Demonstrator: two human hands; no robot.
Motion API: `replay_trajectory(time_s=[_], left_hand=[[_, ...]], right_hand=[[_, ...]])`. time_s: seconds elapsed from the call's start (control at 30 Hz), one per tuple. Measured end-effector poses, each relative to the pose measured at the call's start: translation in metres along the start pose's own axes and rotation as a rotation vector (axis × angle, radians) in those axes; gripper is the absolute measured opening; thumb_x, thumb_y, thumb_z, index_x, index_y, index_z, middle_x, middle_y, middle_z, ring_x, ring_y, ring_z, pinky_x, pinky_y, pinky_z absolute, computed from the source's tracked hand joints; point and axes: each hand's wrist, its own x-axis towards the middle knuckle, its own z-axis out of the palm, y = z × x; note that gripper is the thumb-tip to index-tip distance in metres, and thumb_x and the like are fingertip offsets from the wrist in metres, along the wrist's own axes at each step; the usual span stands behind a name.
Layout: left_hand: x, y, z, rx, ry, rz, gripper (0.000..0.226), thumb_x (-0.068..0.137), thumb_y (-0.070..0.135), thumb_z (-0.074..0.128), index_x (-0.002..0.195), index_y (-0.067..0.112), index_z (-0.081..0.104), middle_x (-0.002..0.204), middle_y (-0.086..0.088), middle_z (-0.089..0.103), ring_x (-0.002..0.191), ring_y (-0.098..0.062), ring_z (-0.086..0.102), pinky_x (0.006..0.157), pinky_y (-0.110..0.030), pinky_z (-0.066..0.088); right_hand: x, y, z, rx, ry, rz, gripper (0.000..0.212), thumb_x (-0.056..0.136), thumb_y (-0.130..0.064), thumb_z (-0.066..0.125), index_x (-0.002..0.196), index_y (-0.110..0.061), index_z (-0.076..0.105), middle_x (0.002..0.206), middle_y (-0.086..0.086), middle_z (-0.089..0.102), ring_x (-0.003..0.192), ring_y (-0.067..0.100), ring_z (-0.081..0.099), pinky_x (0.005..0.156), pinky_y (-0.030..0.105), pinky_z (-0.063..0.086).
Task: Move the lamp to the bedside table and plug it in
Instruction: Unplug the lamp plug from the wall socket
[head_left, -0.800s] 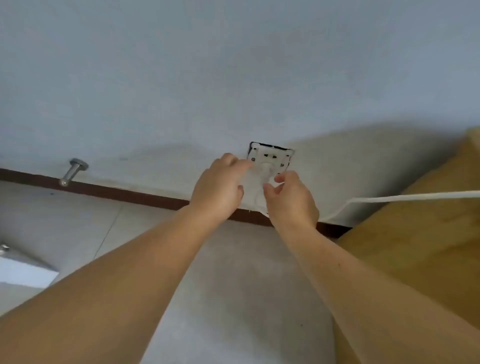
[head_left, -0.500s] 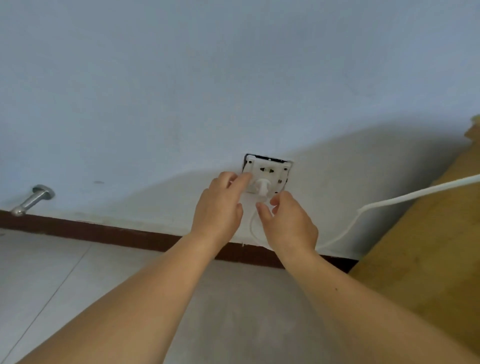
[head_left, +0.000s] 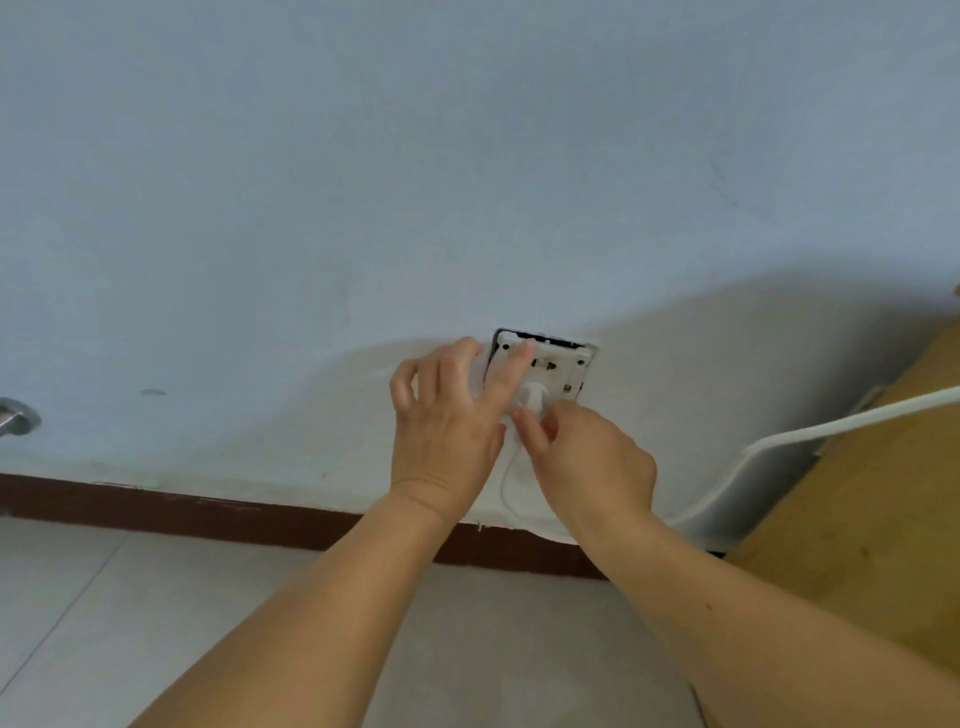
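No writing can be read on the socket (head_left: 563, 364) or the plug (head_left: 535, 399). In the head view, the white plug sits in the socket low on the wall (head_left: 467, 182), between both hands. The right hand (head_left: 592, 462) pinches the plug from below, fingers closed on it. The left hand (head_left: 447, 431) holds nothing; its forefinger lies across the socket's face, the others loosely curled. The cord (head_left: 810, 428) runs right toward the wooden table (head_left: 857, 519).
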Motion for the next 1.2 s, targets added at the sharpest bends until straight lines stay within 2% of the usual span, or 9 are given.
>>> replay_trajectory(time_s=[0.13, 0.4, 0.5, 0.57, 0.63, 0.8, 0.97, 1.1, 1.2], left_hand=[[0.003, 0.002, 0.001, 0.032, 0.007, 0.045, 0.078, 0.053, 0.015, 0.084, 0.124, 0.031, 0.055, 0.107, -0.015, 0.064, 0.095, -0.031, 0.061, 0.086, -0.050, 0.044], [0.006, -0.013, 0.000, 0.116, -0.016, 0.064, 0.075, 0.053, 0.007, 0.082, 0.121, 0.028, 0.057, 0.103, -0.014, 0.063, 0.093, -0.031, 0.059, 0.085, -0.051, 0.043], [0.003, -0.012, 0.005, 0.150, 0.038, 0.095, 0.065, 0.067, 0.003, 0.064, 0.124, 0.031, 0.053, 0.102, -0.009, 0.062, 0.093, -0.025, 0.053, 0.086, -0.048, 0.043], [0.002, -0.012, 0.007, 0.181, 0.058, 0.091, 0.061, 0.073, 0.001, 0.042, 0.126, 0.031, 0.052, 0.099, -0.007, 0.063, 0.090, -0.025, 0.057, 0.086, -0.047, 0.044], [0.002, -0.011, 0.006, 0.216, 0.052, 0.092, 0.064, 0.074, 0.001, 0.029, 0.126, 0.031, 0.052, 0.098, -0.005, 0.064, 0.087, -0.024, 0.061, 0.086, -0.046, 0.045], [-0.001, -0.014, 0.007, 0.296, 0.086, 0.119, 0.062, 0.080, 0.000, 0.028, 0.127, 0.030, 0.052, 0.098, -0.005, 0.066, 0.086, -0.024, 0.063, 0.088, -0.043, 0.029], [-0.007, -0.018, 0.007, 0.346, 0.062, 0.125, 0.067, 0.089, 0.000, 0.007, 0.127, 0.031, 0.052, 0.095, -0.002, 0.067, 0.085, -0.022, 0.064, 0.087, -0.044, 0.029], [-0.011, -0.020, 0.007, 0.409, 0.022, 0.120, 0.071, 0.085, -0.002, 0.004, 0.132, 0.031, 0.046, 0.099, 0.000, 0.066, 0.088, -0.020, 0.063, 0.089, -0.043, 0.028], [-0.010, -0.016, 0.006, 0.434, 0.037, 0.115, 0.071, 0.086, 0.000, 0.001, 0.129, 0.030, 0.049, 0.097, 0.001, 0.066, 0.088, -0.019, 0.063, 0.090, -0.043, 0.028]], right_hand=[[0.003, -0.001, -0.002, -0.093, 0.017, -0.049, 0.046, 0.091, -0.060, 0.026, 0.071, -0.025, 0.048, 0.066, -0.005, 0.053, 0.057, 0.015, 0.048, 0.047, 0.026, 0.024], [0.003, -0.005, -0.001, -0.118, 0.003, -0.060, 0.044, 0.093, -0.055, 0.026, 0.073, -0.023, 0.049, 0.072, -0.004, 0.055, 0.063, 0.018, 0.051, 0.048, 0.027, 0.024], [0.002, -0.006, 0.000, -0.119, -0.021, -0.066, 0.046, 0.093, -0.058, 0.026, 0.070, -0.024, 0.047, 0.070, -0.004, 0.056, 0.062, 0.017, 0.051, 0.047, 0.027, 0.024], [0.003, -0.006, -0.001, -0.139, -0.027, -0.074, 0.046, 0.093, -0.058, 0.025, 0.069, -0.024, 0.046, 0.066, -0.005, 0.053, 0.061, 0.017, 0.050, 0.046, 0.026, 0.023], [0.006, -0.007, -0.001, -0.158, -0.025, -0.068, 0.049, 0.093, -0.059, 0.023, 0.069, -0.023, 0.048, 0.064, -0.005, 0.050, 0.060, 0.017, 0.050, 0.046, 0.027, 0.024], [0.008, -0.007, 0.003, -0.157, -0.008, -0.047, 0.050, 0.093, -0.057, 0.024, 0.071, -0.021, 0.051, 0.065, -0.004, 0.052, 0.062, 0.020, 0.051, 0.049, 0.028, 0.026], [0.009, -0.008, 0.005, -0.137, 0.021, -0.033, 0.046, 0.094, -0.050, 0.027, 0.073, -0.020, 0.054, 0.067, -0.003, 0.054, 0.063, 0.020, 0.052, 0.053, 0.029, 0.031], [0.009, -0.007, 0.006, -0.129, 0.043, -0.032, 0.045, 0.093, -0.049, 0.028, 0.071, -0.019, 0.053, 0.064, -0.003, 0.053, 0.062, 0.020, 0.051, 0.049, 0.027, 0.027], [0.008, -0.007, 0.007, -0.111, 0.046, -0.031, 0.044, 0.093, -0.049, 0.030, 0.069, -0.020, 0.052, 0.060, -0.005, 0.048, 0.062, 0.020, 0.051, 0.048, 0.027, 0.027]])
